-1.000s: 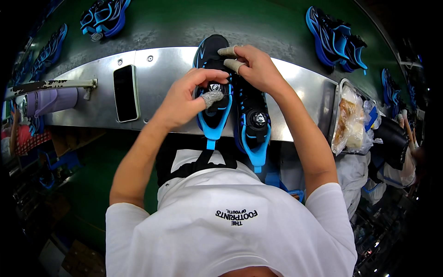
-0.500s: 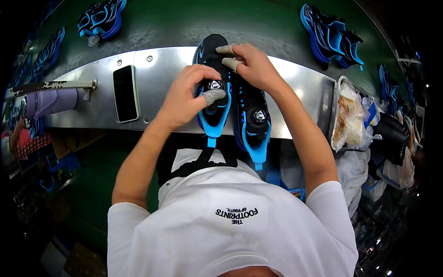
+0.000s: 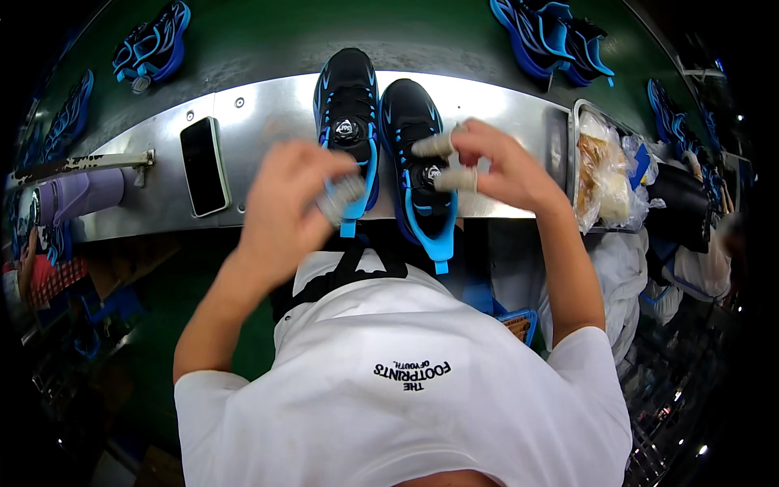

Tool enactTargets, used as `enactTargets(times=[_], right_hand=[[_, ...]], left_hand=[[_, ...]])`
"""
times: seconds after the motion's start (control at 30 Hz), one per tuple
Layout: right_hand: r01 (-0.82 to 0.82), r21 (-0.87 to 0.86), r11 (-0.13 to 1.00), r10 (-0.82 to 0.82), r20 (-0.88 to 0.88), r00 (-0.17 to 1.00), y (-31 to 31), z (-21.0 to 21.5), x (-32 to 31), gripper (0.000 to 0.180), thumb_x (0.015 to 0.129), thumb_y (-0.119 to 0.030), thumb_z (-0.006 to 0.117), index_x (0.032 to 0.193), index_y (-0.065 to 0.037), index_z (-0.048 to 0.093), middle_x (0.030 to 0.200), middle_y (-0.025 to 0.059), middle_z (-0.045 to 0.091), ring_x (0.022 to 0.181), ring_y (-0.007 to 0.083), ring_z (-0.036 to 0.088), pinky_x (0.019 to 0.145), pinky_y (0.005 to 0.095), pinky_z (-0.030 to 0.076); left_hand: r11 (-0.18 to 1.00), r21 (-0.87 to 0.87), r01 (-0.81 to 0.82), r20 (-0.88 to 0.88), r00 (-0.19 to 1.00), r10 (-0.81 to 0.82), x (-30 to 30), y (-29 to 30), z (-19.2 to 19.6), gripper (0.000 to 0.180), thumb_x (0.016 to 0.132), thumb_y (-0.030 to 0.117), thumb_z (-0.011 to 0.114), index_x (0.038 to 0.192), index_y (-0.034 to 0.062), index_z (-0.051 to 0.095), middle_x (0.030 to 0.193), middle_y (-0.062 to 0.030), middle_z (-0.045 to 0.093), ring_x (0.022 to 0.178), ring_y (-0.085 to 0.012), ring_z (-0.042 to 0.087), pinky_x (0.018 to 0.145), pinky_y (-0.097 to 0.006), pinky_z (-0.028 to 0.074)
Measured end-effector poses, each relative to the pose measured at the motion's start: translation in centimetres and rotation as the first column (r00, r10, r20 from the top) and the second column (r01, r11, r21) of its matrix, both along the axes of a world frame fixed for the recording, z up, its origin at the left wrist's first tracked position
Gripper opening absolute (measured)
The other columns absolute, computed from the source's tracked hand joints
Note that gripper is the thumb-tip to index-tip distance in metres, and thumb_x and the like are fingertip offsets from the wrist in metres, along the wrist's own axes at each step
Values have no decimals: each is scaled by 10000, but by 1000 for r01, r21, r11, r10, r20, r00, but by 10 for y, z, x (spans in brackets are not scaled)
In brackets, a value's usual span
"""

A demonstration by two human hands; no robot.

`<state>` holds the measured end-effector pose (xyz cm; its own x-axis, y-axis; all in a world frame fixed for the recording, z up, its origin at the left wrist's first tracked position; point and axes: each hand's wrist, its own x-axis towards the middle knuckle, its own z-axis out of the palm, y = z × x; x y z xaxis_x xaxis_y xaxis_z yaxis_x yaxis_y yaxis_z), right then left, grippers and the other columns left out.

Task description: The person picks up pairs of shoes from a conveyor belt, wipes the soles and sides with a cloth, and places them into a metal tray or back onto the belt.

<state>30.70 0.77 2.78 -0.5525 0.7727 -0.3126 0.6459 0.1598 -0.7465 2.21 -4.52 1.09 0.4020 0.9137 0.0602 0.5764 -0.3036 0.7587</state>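
Two black sneakers with bright blue trim and heel loops stand side by side on the metal ledge, toes pointing away from me. The left sneaker (image 3: 349, 85) has a round dial on its tongue. Just left of its heel is my left hand (image 3: 288, 199), smeared by motion, a pale cover on one finger. My right hand (image 3: 499, 166) reaches over the right sneaker (image 3: 410, 109) from the right. Its covered thumb and finger are apart beside that sneaker's dial (image 3: 432, 174), and I cannot tell if they touch it.
A phone (image 3: 204, 166) lies on the metal ledge (image 3: 268, 122) at left, near a purple cup (image 3: 85, 195) and a worn metal bar (image 3: 81, 162). A metal tray (image 3: 574, 158) with plastic-wrapped food stands at right. More sneakers (image 3: 154, 45) sit on the green surface beyond.
My left hand has come off the left sneaker's dial, toward me and left. My right hand has drawn back from the toes to the right sneaker's dial. The sneakers now stand slightly apart.
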Motion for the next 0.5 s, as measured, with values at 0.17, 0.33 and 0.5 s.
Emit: enactTargets(times=[0.17,0.33,0.5], right_hand=[[115,-22,993,-117,-131,984,-4,-22,8,297,885,-140,679,1180,-106,696,941,22,608,800,104,527,752,254,445],[209,-53,976,-215,-195,957,14,-31,12,242,909,-119,654,1143,-73,698,963,16,626,833,95,546,756,241,446],[346,414,842,-366,-33,930,73,-34,99,322,843,-234,739,1148,-138,698,1019,99,639,913,202,598,787,293,491]], left_hand=[[913,85,399,-335,875,-351,55,-37,-20,652,696,233,735,1326,208,569,1295,-270,485,1081,-458,498,1026,-546,354],[918,68,392,-330,877,-350,75,7,-38,315,653,290,757,919,130,700,802,-106,615,808,-298,596,736,-412,487],[931,233,282,-255,941,-221,30,115,-29,290,724,301,729,944,119,678,833,-115,633,851,-332,608,746,-431,486]])
